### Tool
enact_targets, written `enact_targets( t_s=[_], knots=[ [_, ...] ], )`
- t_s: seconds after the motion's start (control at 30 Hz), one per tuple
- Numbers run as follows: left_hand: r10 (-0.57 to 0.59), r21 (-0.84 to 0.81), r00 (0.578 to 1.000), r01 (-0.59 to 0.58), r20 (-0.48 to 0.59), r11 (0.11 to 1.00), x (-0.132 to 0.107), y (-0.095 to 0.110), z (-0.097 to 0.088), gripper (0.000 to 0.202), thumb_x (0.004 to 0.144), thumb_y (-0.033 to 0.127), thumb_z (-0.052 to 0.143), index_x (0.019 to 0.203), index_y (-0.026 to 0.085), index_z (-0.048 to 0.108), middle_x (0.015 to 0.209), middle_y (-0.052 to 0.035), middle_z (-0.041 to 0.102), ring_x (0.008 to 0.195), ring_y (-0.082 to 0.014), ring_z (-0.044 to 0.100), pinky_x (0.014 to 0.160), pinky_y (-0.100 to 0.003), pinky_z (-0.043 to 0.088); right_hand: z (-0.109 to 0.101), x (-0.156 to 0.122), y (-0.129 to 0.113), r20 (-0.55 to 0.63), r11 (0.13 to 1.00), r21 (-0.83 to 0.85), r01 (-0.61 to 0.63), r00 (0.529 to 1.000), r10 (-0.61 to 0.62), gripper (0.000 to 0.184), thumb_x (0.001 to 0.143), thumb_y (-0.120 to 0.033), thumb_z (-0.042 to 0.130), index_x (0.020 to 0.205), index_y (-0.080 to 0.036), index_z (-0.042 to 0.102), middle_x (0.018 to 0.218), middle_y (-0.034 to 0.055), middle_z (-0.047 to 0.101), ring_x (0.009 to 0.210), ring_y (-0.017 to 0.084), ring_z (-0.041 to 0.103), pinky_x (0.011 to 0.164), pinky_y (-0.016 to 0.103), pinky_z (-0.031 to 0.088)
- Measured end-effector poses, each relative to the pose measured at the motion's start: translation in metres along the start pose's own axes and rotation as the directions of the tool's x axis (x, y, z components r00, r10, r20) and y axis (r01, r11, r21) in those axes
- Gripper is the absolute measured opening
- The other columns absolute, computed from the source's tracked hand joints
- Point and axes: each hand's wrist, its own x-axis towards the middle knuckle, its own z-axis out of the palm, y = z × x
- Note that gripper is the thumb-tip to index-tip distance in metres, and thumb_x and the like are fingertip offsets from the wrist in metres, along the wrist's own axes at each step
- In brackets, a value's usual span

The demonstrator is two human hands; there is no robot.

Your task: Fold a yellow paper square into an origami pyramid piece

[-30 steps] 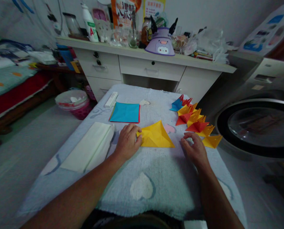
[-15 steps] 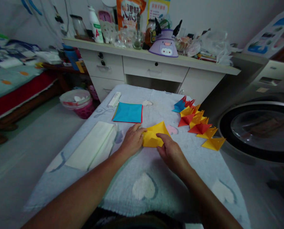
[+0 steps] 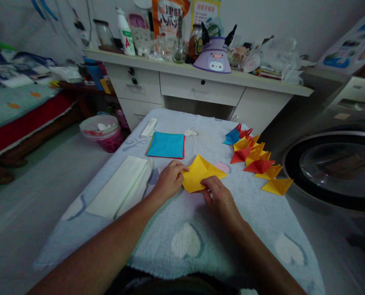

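Note:
A partly folded sheet of yellow origami paper (image 3: 197, 171) lies between my hands on the cloth-covered table. My left hand (image 3: 171, 179) pinches its left edge. At its lower right edge, my right hand (image 3: 217, 192) has thumb and fingers closed on the paper. One corner of the sheet points away from me and another reaches out to the right. Beyond my left hand is a stack of coloured paper squares (image 3: 166, 145), blue on top with red showing at the edge. To the right stand several folded paper cranes (image 3: 259, 165) in red, yellow and blue.
A folded white cloth or tissue (image 3: 121, 186) lies left of my left arm. A small white box (image 3: 149, 128) and a crumpled white scrap (image 3: 190, 132) are farther back. Behind the table stands a cluttered white desk (image 3: 201, 85); a washing machine (image 3: 332, 123) is at right, a pink bin (image 3: 110, 139) at left.
The yellow paper has been turned and its shape has changed, with a corner now stretching right. Both hands stay on it. The whole view has shifted slightly.

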Motion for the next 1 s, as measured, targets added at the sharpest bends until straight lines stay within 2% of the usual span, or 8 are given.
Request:
enact_targets(
  t_s=[0.1, 0.27, 0.4, 0.67, 0.77, 0.83, 0.9, 1.0],
  knots=[
    [-0.011, -0.076, 1.0, 0.012, 0.013, 0.997, -0.002, 0.002, -0.004, 0.038, 0.071, -0.001, 0.045, 0.093, 0.017, 0.069, 0.102, -0.0048, 0.061, 0.087, -0.0149, 0.061, 0.082, -0.029, 0.051, -0.011, -0.006, 0.006, 0.02, 0.999, 0.007, 0.035, 0.999, -0.035, 0.028, 0.075, 0.0, 0.045, 0.091, -0.021, 0.053, 0.094, 0.0054, 0.058, 0.084, 0.018, 0.06, 0.073, 0.028, 0.051],
    [-0.018, -0.163, 1.0, 0.021, 0.02, 0.986, -0.008, 0.007, -0.005, 0.038, 0.071, -0.001, 0.047, 0.099, 0.017, 0.067, 0.116, -0.0055, 0.054, 0.061, -0.0046, 0.052, 0.061, -0.022, 0.048, -0.024, -0.022, 0.02, 0.052, 1.0, 0.023, -0.021, 0.998, 0.02, 0.02, 0.079, -0.004, 0.048, 0.086, -0.022, 0.052, 0.104, 0.0069, 0.057, 0.092, 0.019, 0.061, 0.078, 0.03, 0.051],
    [0.019, -0.173, 0.999, -0.014, 0.03, 0.985, -0.013, 0.011, -0.003, 0.04, 0.071, 0.001, 0.049, 0.104, 0.019, 0.064, 0.128, -0.006, 0.045, 0.057, -0.001, 0.048, 0.058, -0.02, 0.046, -0.023, -0.032, 0.033, 0.046, 0.996, 0.031, -0.08, 0.996, 0.078, 0.017, 0.081, -0.005, 0.048, 0.082, -0.021, 0.054, 0.106, 0.0083, 0.058, 0.095, 0.02, 0.061, 0.08, 0.032, 0.051],
    [0.061, -0.045, 0.987, -0.055, 0.145, 0.997, -0.016, 0.01, -0.002, 0.044, 0.071, 0.001, 0.048, 0.109, 0.019, 0.061, 0.133, -0.008, 0.042, 0.055, -0.0013, 0.048, 0.059, -0.024, 0.048, -0.014, -0.034, 0.048, -0.028, 0.991, -0.091, -0.094, 0.995, 0.091, 0.013, 0.079, -0.008, 0.056, 0.079, -0.02, 0.06, 0.103, 0.0088, 0.061, 0.099, 0.026, 0.054, 0.087, 0.042, 0.043],
    [0.098, -0.022, 0.981, -0.096, 0.168, 0.995, -0.016, 0.01, -0.004, 0.041, 0.074, 0.004, 0.047, 0.11, 0.018, 0.061, 0.137, -0.0105, 0.038, 0.07, -0.007, 0.057, 0.074, -0.03, 0.053, -0.016, -0.035, 0.049, -0.014, 0.985, -0.106, -0.134, 0.991, 0.133, 0.014, 0.078, -0.007, 0.057, 0.079, -0.02, 0.061, 0.096, 0.0073, 0.06, 0.092, 0.024, 0.052, 0.082, 0.04, 0.042],
    [0.158, 0.001, 0.971, -0.161, 0.182, 0.987, -0.017, 0.011, -0.008, 0.043, 0.073, 0.004, 0.048, 0.111, 0.019, 0.061, 0.14, -0.0111, 0.035, 0.098, -0.0171, 0.059, 0.093, -0.04, 0.05, -0.017, -0.036, 0.049, 0.004, 0.983, -0.096, -0.158, 0.987, 0.159, 0.014, 0.078, -0.006, 0.057, 0.08, -0.02, 0.061, 0.094, 0.0066, 0.06, 0.09, 0.023, 0.051, 0.08, 0.038, 0.041],
    [0.228, 0.021, 0.943, -0.24, 0.244, 0.971, -0.017, 0.012, -0.013, 0.052, 0.068, 0.002, 0.05, 0.115, 0.021, 0.06, 0.145, -0.0099, 0.031, 0.128, -0.0275, 0.042, 0.108, -0.049, 0.037, -0.018, -0.036, 0.049, 0.021, 0.982, -0.087, -0.168, 0.985, 0.171, 0.014, 0.079, -0.007, 0.056, 0.081, -0.02, 0.06, 0.093, 0.0062, 0.061, 0.089, 0.023, 0.051, 0.08, 0.038, 0.04],
    [0.27, 0.019, 0.874, -0.303, 0.404, 0.953, -0.018, 0.01, -0.021, 0.073, 0.06, 0.002, 0.053, 0.13, 0.024, 0.05, 0.154, -0.0087, 0.02, 0.143, -0.0317, 0.018, 0.116, -0.053, 0.024, -0.018, -0.035, 0.05, 0.043, 0.983, -0.072, -0.168, 0.984, 0.171, 0.014, 0.079, -0.007, 0.056, 0.08, -0.02, 0.058, 0.09, 0.0054, 0.061, 0.088, 0.023, 0.051, 0.079, 0.037, 0.039]
  ],
)
